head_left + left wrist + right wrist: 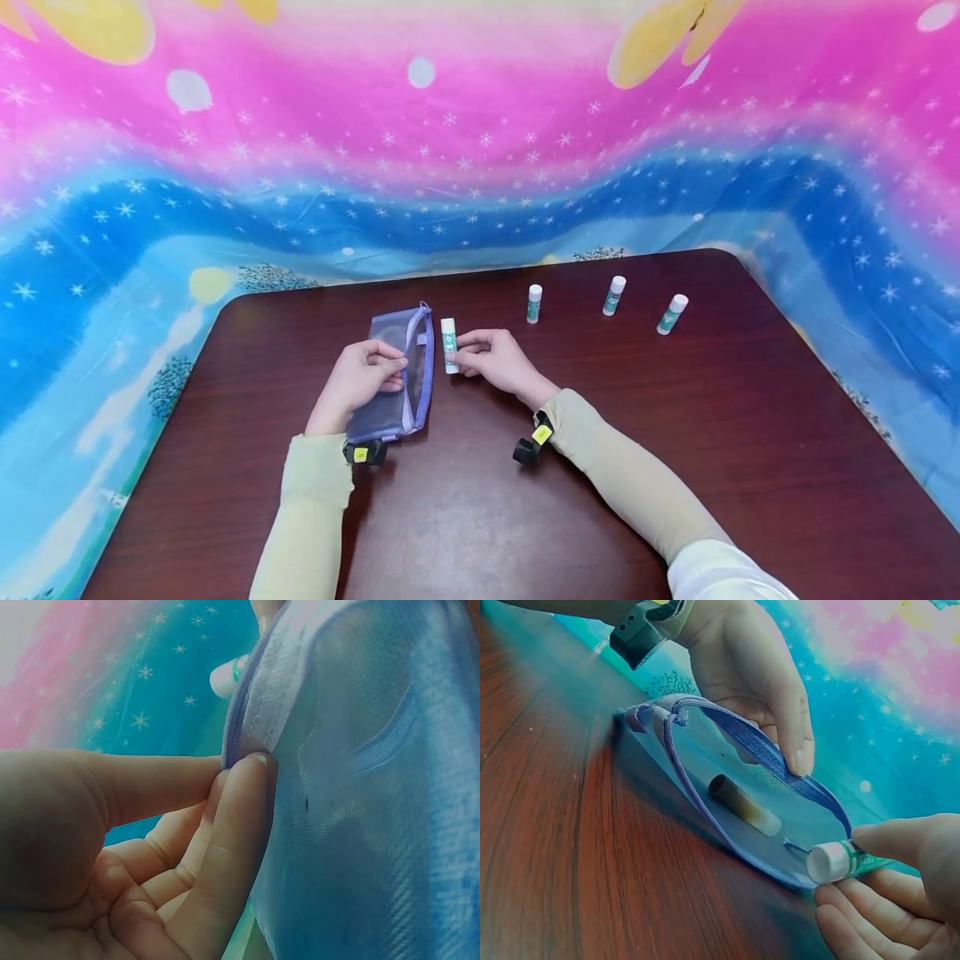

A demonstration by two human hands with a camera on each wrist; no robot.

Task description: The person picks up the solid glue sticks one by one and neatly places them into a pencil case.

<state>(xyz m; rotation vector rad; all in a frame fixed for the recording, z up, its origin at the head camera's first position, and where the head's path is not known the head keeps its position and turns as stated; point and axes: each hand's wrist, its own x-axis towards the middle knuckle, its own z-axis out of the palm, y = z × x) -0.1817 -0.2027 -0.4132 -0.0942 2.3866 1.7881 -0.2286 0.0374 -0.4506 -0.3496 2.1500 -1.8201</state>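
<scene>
A purple mesh zipper pouch [382, 410] stands on the table with its mouth spread open to the right. My left hand [358, 379] pinches one zippered edge of it between thumb and index finger. Just right of the mouth, my right hand [495, 360] grips a white and green glue stick [449, 333] between thumb and fingers. In the right wrist view the glue stick's white end [829, 862] is at the pouch's rim [769, 761]. A dark-and-pale tube [744, 805] shows inside the pouch; its kind is unclear.
Three more glue sticks stand toward the back right of the dark wooden table [480, 517]: a near one [534, 304], a middle one [614, 296] and a far right one [672, 315]. A patterned cloth [480, 167] hangs around the table's edges.
</scene>
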